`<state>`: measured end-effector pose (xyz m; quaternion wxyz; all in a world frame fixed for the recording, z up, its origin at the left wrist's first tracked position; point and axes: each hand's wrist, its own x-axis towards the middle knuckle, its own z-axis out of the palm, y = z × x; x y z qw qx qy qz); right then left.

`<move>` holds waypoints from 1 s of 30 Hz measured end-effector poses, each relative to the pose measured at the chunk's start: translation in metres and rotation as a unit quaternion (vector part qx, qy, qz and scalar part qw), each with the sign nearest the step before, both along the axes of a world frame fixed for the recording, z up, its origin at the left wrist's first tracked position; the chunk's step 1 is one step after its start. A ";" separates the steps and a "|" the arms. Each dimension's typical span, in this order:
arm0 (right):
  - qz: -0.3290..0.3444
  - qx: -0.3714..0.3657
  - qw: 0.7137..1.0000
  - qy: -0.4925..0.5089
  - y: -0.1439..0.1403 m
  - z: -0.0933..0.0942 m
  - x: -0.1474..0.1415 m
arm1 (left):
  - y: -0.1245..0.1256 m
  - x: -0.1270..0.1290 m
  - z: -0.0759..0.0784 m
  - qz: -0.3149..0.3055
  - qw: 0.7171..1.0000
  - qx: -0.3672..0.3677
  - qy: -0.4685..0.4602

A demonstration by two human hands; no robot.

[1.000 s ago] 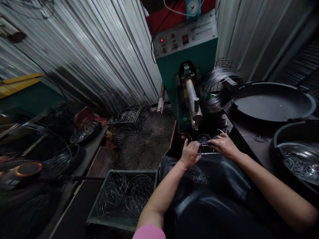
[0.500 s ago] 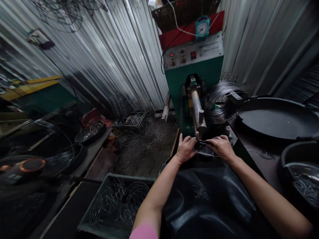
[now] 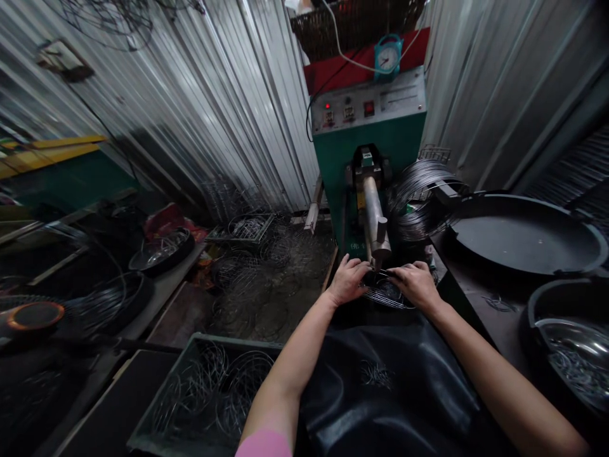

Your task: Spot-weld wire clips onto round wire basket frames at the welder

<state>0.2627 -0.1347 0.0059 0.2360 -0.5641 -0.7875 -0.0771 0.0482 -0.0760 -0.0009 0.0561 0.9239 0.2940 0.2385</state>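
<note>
Green in its walls, a crate (image 3: 238, 341) of wire rings (image 3: 214, 365) stands at the left. Next, the left hand (image 3: 349, 282) has its grip pinched on the left side of a wire frame (image 3: 387, 300). The frame lies between the hands, beneath the metal arm (image 3: 373, 203) of a machine (image 3: 328, 165); contact with the arm's tip cannot be told. Its thin bare wire suggests a light, stiff, slightly springy piece, smooth enough to twist between fingers and best taken by opposite outer edges. The right hand (image 3: 419, 285) is clamped on the right side. Farther right are a wire coil (image 3: 428, 171) and a worktop (image 3: 478, 289) bearing a black pan (image 3: 504, 235).
</note>
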 end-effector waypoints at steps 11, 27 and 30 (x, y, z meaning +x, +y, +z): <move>-0.005 -0.005 1.000 0.003 0.001 -0.004 0.001 | 0.007 -0.002 -0.001 -0.038 0.999 -0.015 -0.019; -0.088 0.020 0.996 -0.014 -0.019 -0.001 -0.029 | 0.040 0.009 0.009 -0.130 0.986 -0.108 -0.005; -0.108 0.012 0.994 -0.021 -0.021 0.000 -0.033 | 0.041 0.009 0.009 -0.138 0.984 -0.116 -0.009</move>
